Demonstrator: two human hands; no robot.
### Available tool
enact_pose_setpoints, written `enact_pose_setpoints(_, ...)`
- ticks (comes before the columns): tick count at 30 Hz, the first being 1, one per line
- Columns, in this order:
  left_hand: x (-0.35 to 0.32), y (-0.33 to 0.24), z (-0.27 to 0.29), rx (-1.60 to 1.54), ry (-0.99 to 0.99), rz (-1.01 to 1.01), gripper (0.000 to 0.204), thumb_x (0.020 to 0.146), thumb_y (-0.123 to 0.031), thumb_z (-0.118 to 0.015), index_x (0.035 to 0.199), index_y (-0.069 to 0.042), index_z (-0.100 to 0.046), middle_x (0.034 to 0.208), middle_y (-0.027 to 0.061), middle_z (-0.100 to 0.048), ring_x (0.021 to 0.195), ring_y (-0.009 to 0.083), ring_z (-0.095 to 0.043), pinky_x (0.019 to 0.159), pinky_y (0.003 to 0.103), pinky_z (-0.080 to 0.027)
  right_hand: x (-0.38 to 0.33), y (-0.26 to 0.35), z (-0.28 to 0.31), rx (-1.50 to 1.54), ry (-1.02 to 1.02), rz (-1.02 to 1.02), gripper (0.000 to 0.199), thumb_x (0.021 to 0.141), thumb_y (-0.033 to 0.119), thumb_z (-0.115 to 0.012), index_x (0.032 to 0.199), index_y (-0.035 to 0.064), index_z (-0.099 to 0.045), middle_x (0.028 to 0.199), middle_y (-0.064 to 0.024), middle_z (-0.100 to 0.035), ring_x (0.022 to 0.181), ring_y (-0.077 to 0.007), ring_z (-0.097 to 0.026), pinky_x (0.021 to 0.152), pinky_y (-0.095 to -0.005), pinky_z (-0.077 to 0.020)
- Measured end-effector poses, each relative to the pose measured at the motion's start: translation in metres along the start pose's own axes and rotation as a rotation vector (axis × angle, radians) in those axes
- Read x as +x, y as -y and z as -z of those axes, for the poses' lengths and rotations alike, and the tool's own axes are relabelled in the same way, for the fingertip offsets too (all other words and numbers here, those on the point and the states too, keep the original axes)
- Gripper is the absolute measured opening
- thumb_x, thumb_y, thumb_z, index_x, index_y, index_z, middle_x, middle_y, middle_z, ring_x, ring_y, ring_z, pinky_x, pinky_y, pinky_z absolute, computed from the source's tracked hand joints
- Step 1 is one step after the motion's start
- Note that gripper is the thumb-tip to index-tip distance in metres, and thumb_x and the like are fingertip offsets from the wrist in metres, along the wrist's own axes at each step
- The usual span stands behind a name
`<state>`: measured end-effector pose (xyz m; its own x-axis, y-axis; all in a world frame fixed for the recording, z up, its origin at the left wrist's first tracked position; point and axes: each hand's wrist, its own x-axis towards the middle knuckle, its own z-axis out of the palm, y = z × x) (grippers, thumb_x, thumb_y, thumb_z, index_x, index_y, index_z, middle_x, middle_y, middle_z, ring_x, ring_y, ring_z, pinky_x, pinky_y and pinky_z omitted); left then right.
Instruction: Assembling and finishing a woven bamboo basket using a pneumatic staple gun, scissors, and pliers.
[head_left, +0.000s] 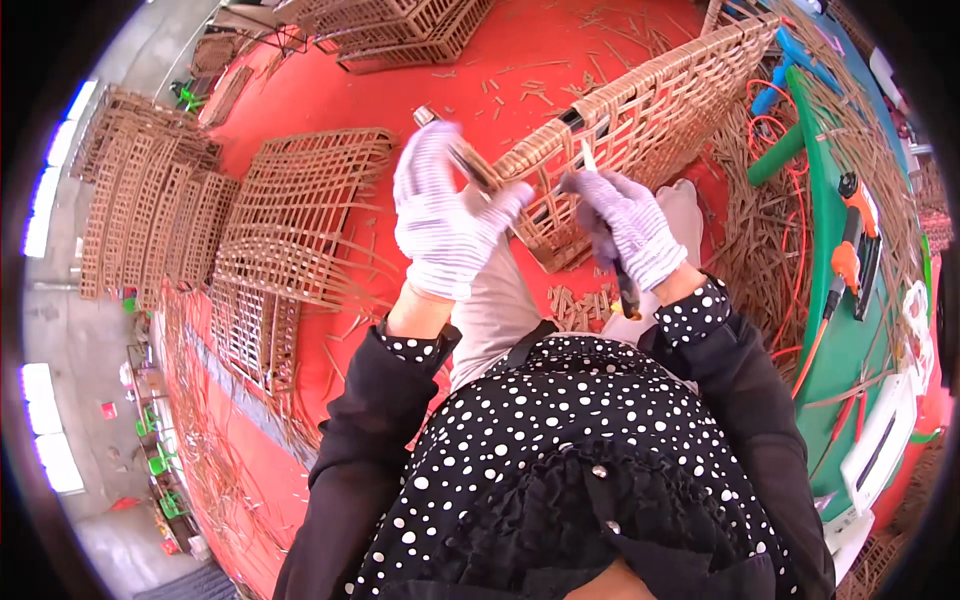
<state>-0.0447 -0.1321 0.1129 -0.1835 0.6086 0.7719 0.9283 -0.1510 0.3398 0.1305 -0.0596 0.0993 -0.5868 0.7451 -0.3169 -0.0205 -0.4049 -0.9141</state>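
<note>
A woven brown wicker panel (pixel 640 125) on a frame leans across in front of me, its near corner between my legs. My left hand (pixel 440 215), in a pale striped glove, is at a bar (pixel 470 165) with a metallic end, beside that corner. Thumb and fingers lie on either side of the bar; the fingers are slightly blurred. Close to the weave, my right hand (pixel 635 225), also gloved, is closed round a slim tool. The tool's pale, narrow blade (pixel 588 155) points up at the strands, and its dark handle (pixel 628 290) sticks out below the hand.
Woven pieces (pixel 300 210) lie on the red floor to the left, near stacked panels (pixel 145 200). More wicker frames (pixel 405 30) stand at the far side. A green table (pixel 850 330) on the right bears an orange-and-black power tool (pixel 855 230); loose strips (pixel 750 220) pile beside it.
</note>
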Motion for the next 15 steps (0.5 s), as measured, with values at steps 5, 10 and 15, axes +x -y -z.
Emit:
enact_pose_setpoints(5,0.006,0.016,-0.018,0.374,0.275,-0.338,0.051,0.061,-0.027,-0.076,0.103,-0.006,-0.056,0.102,0.0080,-0.057,0.101,0.0243,-0.053,0.098,0.043,-0.035,0.021,-0.002,-0.016,0.328,0.039,-0.026,0.020,0.086,0.025,-0.057,0.087,0.0052,-0.055,0.057,0.0023,-0.045,0.038,-0.0061,-0.038,0.037,-0.0249,-0.0349)
enact_pose_setpoints(10,0.017,0.025,-0.019,0.260,0.363,-0.461,0.040,0.068,-0.026,-0.071,0.098,-0.004,-0.058,0.090,0.0097,-0.059,0.090,0.0265,-0.056,0.093,0.045,-0.040,0.022,0.013,-0.010,0.496,0.090,-0.119,0.019,0.080,0.014,-0.057,0.065,0.0084,-0.047,0.052,0.0023,-0.041,0.037,-0.0073,-0.037,0.036,-0.0271,-0.0365)
enact_pose_setpoints(15,0.020,0.019,-0.021,0.351,0.414,-0.421,0.044,0.071,-0.022,-0.068,0.107,-0.001,-0.052,0.078,0.0120,-0.058,0.078,0.0298,-0.057,0.090,0.044,-0.042,0.026,0.015,0.001,0.216,0.164,0.024,0.018,0.081,0.018,-0.056,0.069,0.0057,-0.049,0.052,-0.0001,-0.044,0.037,-0.0090,-0.040,0.035,-0.0269,-0.0379)
